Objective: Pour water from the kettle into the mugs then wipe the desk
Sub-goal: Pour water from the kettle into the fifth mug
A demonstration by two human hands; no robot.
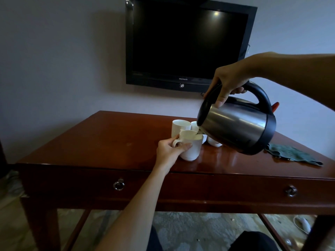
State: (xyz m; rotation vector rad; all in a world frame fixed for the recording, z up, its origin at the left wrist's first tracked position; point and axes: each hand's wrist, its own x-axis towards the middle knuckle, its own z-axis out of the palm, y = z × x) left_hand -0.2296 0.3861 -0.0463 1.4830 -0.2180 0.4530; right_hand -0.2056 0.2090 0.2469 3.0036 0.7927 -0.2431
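Item one, the kettle (237, 124): steel body with black lid, base band and handle, a red tab at the rear; we record it held in the air above the right half of the desk (108, 142), tipped steeply with its spout down at the rim of the front mug (192, 147). Item two, the right hand (229, 80): we find its fingers curled round the top of the black handle, thumb pressed down by the lid, a firm grasp. Item three, the front mug: white, tilted toward the spout, its base resting on the desk surface near the centre; whether water runs into it we cannot tell, the spout area being too small and blurred. Item four, the left hand (169, 151): we note its fingers wrapped about the mug's side by the handle loop, thumb across the front of the body. Item five, further white mugs behind: one upright back mug (179, 126) just beyond the front one, another (194, 126) beside it and partly hidden by the kettle, and more white ware (213, 143) under the kettle's body that we cannot count with certainty. Item six, a green cloth (293, 154): crumpled flat on the desk at the right, near the kettle's base and apart from the mugs. Item seven, the desk: reddish polished wood with a drawer front bearing two ring pulls (118, 184). Item eight, a black television (188, 44) mounted on the wall above the desk, screen dark.
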